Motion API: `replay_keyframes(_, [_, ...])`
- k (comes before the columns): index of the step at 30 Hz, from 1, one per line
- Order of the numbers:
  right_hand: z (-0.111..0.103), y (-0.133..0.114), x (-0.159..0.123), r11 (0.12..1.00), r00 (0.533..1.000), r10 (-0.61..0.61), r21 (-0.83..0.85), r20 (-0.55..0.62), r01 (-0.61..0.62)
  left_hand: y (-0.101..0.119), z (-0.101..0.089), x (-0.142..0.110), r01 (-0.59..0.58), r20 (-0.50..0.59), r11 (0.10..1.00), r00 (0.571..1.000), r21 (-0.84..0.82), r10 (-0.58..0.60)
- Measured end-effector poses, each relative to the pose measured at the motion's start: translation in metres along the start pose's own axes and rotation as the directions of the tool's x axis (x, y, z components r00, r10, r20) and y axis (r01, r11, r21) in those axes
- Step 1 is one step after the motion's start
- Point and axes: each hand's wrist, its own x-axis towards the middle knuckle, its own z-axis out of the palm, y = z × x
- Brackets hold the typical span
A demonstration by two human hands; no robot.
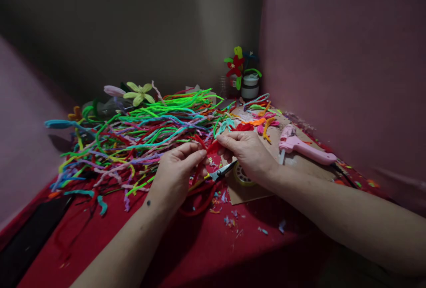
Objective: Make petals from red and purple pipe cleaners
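Note:
Red pipe cleaner (pixel 212 147) stretches between my two hands near the middle of the view. My left hand (pixel 178 168) pinches it between thumb and fingers, and a loop of red pipe cleaner (pixel 203 208) hangs below that hand. Closed on the other end is my right hand (pixel 248 150), its fingertips partly hidden behind the thumb. Under the hands lie scissors (pixel 221 172), blades pointing to the right. A round yellow-rimmed spool (pixel 242 175) sits on the board, partly covered by my right hand. Red pipe-cleaner petals (pixel 242 127) lie just beyond it.
A large heap of coloured pipe cleaners (pixel 143 132) spreads on the left. The pink glue gun (pixel 308 148) rests on a cardboard board (pixel 236 195) at right. Pipe-cleaner flowers (pixel 235 66) stand by a lidded white jar (pixel 250 86). Clippings (pixel 229 221) dot the red cloth (pixel 199 252).

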Motion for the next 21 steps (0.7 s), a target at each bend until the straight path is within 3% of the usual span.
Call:
replay_keyframes(5, [-0.0007,0.0034,0.0002,1.000,1.000,-0.011,0.013,0.022,0.011,-0.0005,-0.0004,-0.0001,0.020,0.022,1.000,1.000,0.005,-0.020])
replay_keyframes(10, [-0.0009,0.0057,0.0024,0.994,0.998,0.058,0.095,0.003,-0.058,0.0025,0.0014,-0.0025,0.000,0.001,0.996,1.000,0.086,0.000])
replay_keyframes(15, [-0.0001,0.0065,0.0051,0.990,0.998,0.056,0.130,-0.023,-0.052,0.0017,-0.0017,-0.0024,0.017,0.053,0.999,0.998,-0.029,-0.016])
replay_keyframes(18, [0.0014,0.0059,0.0037,0.985,0.999,0.008,0.173,0.049,-0.016,0.0004,-0.0019,-0.0008,0.056,0.061,0.990,0.997,-0.128,-0.048])
replay_keyframes(21, [0.0035,0.0044,0.0011,0.972,0.990,0.024,0.228,0.139,-0.055,-0.0011,-0.0016,0.0004,0.080,0.101,0.982,0.993,-0.169,-0.063])
